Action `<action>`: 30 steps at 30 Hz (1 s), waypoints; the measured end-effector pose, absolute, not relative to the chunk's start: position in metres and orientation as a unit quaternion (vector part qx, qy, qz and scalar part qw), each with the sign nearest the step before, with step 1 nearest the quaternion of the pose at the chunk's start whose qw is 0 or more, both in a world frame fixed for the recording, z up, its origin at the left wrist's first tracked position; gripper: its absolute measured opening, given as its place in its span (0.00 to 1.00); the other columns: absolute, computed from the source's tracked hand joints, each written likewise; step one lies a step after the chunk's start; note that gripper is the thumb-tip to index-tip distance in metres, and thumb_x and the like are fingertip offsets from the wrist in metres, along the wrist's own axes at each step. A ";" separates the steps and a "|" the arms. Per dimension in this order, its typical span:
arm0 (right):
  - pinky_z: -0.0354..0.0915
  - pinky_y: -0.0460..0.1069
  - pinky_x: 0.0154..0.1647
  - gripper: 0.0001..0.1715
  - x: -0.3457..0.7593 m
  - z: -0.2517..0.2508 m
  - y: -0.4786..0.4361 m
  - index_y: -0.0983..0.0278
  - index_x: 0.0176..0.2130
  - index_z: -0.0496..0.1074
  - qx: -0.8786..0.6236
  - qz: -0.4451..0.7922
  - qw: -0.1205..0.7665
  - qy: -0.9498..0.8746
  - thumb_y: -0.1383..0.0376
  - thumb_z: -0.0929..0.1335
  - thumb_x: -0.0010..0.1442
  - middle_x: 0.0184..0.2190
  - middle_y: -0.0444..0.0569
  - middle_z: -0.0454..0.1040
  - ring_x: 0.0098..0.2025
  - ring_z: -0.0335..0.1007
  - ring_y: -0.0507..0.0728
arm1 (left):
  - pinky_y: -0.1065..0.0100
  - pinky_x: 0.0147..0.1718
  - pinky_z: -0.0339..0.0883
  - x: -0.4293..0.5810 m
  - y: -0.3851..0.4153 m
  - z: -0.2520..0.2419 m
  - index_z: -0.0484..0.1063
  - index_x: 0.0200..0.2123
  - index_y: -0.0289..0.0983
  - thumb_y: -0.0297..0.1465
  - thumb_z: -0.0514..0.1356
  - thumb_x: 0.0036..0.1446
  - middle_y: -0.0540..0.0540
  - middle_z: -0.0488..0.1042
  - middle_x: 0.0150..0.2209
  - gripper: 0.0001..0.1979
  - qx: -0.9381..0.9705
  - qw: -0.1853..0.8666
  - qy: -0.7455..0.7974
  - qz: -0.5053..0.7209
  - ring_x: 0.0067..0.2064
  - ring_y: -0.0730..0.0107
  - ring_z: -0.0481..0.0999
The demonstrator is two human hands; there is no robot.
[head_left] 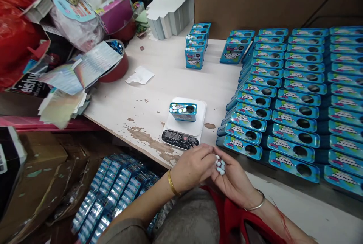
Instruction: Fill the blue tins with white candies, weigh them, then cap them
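My left hand [193,168], with a gold bangle, has its fingers bunched at a small pile of pale blue-white candies [220,166]. The pile lies in the cupped palm of my right hand [232,183], which wears a silver bangle. Just beyond my hands, a digital kitchen scale [181,138] stands on the worn table [136,111]. On it sits an open blue tin [183,112] labelled Caramelo Macizo, with several candies visible at one end. Long rows of matching blue tins [295,100] lie to the right.
Stacked blue tins [194,56] stand behind the scale. At the far left are a red pot [115,62], loose papers and a red bag [14,36]. Strips of blister-packed goods [113,195] lie below the table edge beside cardboard boxes [42,164].
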State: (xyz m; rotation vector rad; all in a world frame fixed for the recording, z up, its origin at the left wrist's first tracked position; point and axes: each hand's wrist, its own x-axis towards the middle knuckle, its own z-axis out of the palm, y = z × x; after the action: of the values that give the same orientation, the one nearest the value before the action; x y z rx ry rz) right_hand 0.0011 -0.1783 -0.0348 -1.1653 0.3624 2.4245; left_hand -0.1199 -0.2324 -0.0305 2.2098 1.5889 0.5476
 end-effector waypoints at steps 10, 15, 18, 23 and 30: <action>0.72 0.41 0.28 0.13 0.000 -0.040 -0.179 0.69 0.29 0.72 -0.409 0.874 0.235 0.119 0.73 0.62 0.61 0.24 0.46 0.76 0.24 0.73 0.47 | 0.66 0.41 0.66 -0.129 -0.230 -0.020 0.68 0.42 0.34 0.29 0.54 0.59 0.43 0.71 0.40 0.09 0.772 0.126 0.574 0.241 0.41 0.68 0.69; 0.72 0.50 0.47 0.10 0.002 -0.036 -0.178 0.73 0.36 0.74 -0.419 0.886 0.190 0.066 0.69 0.65 0.59 0.38 0.58 0.79 0.44 0.76 0.59 | 0.59 0.45 0.63 -0.168 -0.225 -0.008 0.66 0.50 0.38 0.30 0.60 0.56 0.42 0.69 0.45 0.17 0.613 -0.096 0.693 0.367 0.48 0.62 0.68; 0.70 0.51 0.51 0.10 0.003 -0.033 -0.178 0.74 0.37 0.74 -0.423 0.884 0.189 0.059 0.68 0.66 0.58 0.43 0.64 0.77 0.50 0.72 0.63 | 0.58 0.48 0.63 -0.196 -0.221 -0.004 0.67 0.50 0.39 0.29 0.56 0.59 0.42 0.69 0.46 0.15 0.554 -0.126 0.729 0.381 0.49 0.64 0.68; 0.70 0.50 0.51 0.11 0.004 -0.033 -0.177 0.74 0.38 0.74 -0.422 0.886 0.184 0.061 0.68 0.66 0.59 0.43 0.64 0.77 0.51 0.71 0.63 | 0.59 0.48 0.65 -0.222 -0.222 -0.003 0.69 0.46 0.38 0.30 0.56 0.60 0.43 0.71 0.43 0.11 0.524 -0.111 0.755 0.378 0.47 0.65 0.70; 0.71 0.50 0.50 0.11 0.002 -0.032 -0.176 0.75 0.38 0.74 -0.434 0.881 0.180 0.059 0.69 0.66 0.59 0.43 0.66 0.77 0.51 0.72 0.64 | 0.62 0.45 0.65 -0.220 -0.219 -0.005 0.70 0.44 0.38 0.31 0.57 0.60 0.45 0.72 0.40 0.09 0.549 -0.070 0.750 0.362 0.44 0.67 0.71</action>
State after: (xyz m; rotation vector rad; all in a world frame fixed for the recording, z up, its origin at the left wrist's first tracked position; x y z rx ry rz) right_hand 0.0022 -0.1763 -0.0324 -1.2254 0.1660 2.4894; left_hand -0.2196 -0.2190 -0.0052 1.8072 2.4666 1.1901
